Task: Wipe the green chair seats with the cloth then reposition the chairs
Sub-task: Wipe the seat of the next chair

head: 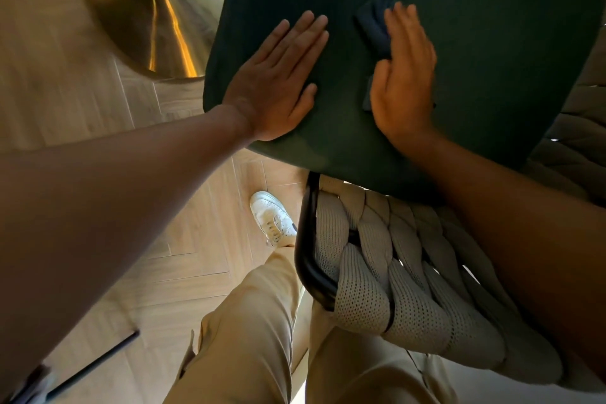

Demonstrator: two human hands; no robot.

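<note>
- Our forearms reach down from either side of the view to the green seat (459,26).
- Under the flat, straight-fingered right hand (405,75) lies the dark cloth (373,26), pressed to the seat's middle.
- Beside it, well apart, our left hand (278,82) rests open, steadying the cushion.
- We judge even pressure and overlapping strokes out to the edges best.
- Woven chair back (393,272) and wood floor (82,92) surround it.

1 green chair seat (426,92), 1 dark cloth (373,26), 2 hands: left hand (278,82), right hand (405,75). 1 white shoe (272,218), 1 brass table base (147,10).
</note>
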